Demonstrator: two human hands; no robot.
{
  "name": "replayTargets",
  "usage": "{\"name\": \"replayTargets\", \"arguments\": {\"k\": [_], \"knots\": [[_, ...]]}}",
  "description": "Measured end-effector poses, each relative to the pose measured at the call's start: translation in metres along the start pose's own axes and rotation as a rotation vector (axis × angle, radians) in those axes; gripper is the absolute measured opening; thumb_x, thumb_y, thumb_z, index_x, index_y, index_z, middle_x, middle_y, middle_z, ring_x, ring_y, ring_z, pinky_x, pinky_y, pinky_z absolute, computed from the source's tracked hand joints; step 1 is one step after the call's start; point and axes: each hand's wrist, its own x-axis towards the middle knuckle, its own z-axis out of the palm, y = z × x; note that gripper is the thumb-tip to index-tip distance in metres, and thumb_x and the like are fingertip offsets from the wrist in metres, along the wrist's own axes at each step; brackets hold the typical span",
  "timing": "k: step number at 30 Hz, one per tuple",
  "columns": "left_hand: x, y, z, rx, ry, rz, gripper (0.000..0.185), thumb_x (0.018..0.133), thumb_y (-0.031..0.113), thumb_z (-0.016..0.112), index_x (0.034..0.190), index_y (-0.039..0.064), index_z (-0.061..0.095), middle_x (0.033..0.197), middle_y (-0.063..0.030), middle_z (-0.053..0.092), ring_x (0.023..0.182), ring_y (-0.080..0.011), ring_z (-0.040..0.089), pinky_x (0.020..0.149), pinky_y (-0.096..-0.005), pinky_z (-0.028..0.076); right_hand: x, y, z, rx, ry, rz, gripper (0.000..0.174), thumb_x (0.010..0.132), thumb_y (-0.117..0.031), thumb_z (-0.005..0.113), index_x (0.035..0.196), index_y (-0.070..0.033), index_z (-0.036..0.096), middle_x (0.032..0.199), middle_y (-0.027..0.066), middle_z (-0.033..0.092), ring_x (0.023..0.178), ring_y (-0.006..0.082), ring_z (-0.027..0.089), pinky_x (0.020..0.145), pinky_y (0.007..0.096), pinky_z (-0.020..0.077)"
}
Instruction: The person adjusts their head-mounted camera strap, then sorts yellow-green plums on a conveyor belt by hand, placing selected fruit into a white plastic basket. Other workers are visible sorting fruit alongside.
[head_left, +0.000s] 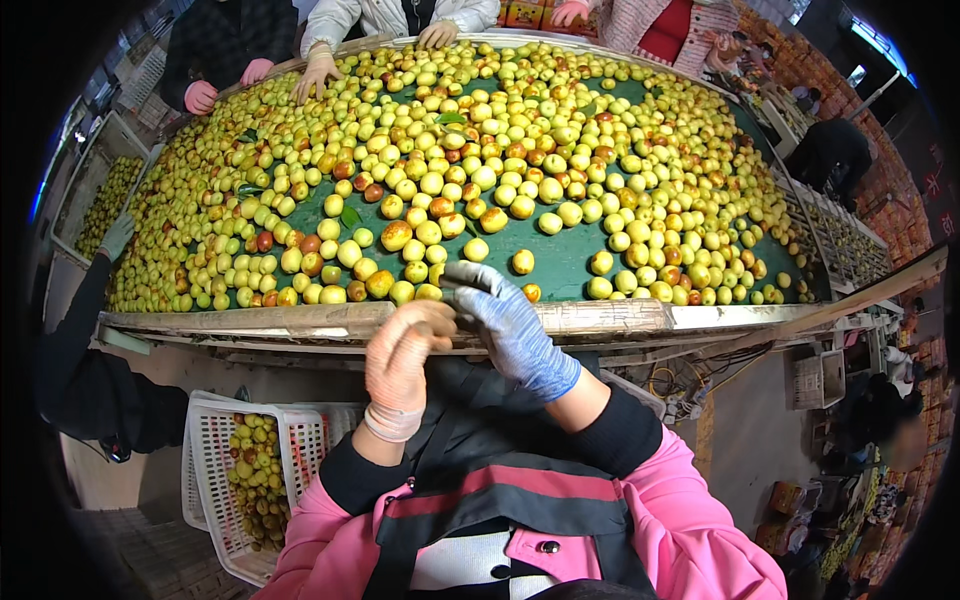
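My left hand (401, 360), in a pale orange knit glove, is raised at the near edge of a sorting table, its fingers bent. Close beside it, my right hand (514, 330) wears a blue and white knit glove with dark fingertips. The fingers of both hands nearly meet over the table's taped front rim (607, 316); whether anything lies between them cannot be told. Beyond them many yellow-green and reddish-brown jujube fruits (397, 235) cover the green tabletop (555, 262), with a few loose leaves (350, 217) among them.
Co-workers' gloved hands (316, 75) rest at the far edge; another person's gloved hand (117, 236) is at the left end, beside a crate (67, 202) of fruit. A white plastic crate (300, 442) with fruit stands below left. Cables (675, 382) hang below right. A wooden beam (862, 296) slants at right.
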Motion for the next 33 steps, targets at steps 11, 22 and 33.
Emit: {"name": "replayTargets", "arguments": {"k": [11, 22, 33], "knots": [[0.057, -0.043, -0.004, -0.538, 0.050, -0.008, 0.060, 0.087, 0.034, 0.067, 0.127, -0.007, 0.049, 0.126, -0.0178, 0.055, 0.123, -0.0298, 0.050, 0.107, -0.0450, 0.040, -0.010, -0.005, -0.004, -0.828, -0.440, -0.028, 0.029, 0.089, -0.029, 0.063, 0.085, -0.001, 0.058, 0.077, 0.0218, 0.059, 0.076, 0.0420, 0.058, 0.070, 0.0448, 0.0470], [0.200, -0.028, -0.040, 0.915, -0.200, -0.078, 0.027, 0.092, 0.018, 0.055, 0.112, 0.001, 0.062, 0.110, -0.0123, 0.063, 0.102, -0.0230, 0.062, 0.087, -0.0319, 0.050, 0.147, -0.105, -0.187, -1.727, 0.148, 0.029, 0.027, 0.084, -0.004, 0.054, 0.108, -0.007, 0.065, 0.099, 0.0189, 0.066, 0.092, 0.0362, 0.065, 0.083, 0.0452, 0.0523], [0.338, -0.089, -0.009, 1.867, -0.387, -0.198, 0.022, 0.089, 0.018, 0.054, 0.105, 0.008, 0.066, 0.108, -0.0134, 0.064, 0.101, -0.0312, 0.064, 0.082, -0.0434, 0.054, 0.177, -0.131, -0.170, -1.597, 0.043, 0.494, 0.039, 0.076, -0.020, 0.062, 0.112, -0.004, 0.063, 0.102, 0.0212, 0.067, 0.099, 0.0359, 0.064, 0.089, 0.0412, 0.0506]]}}
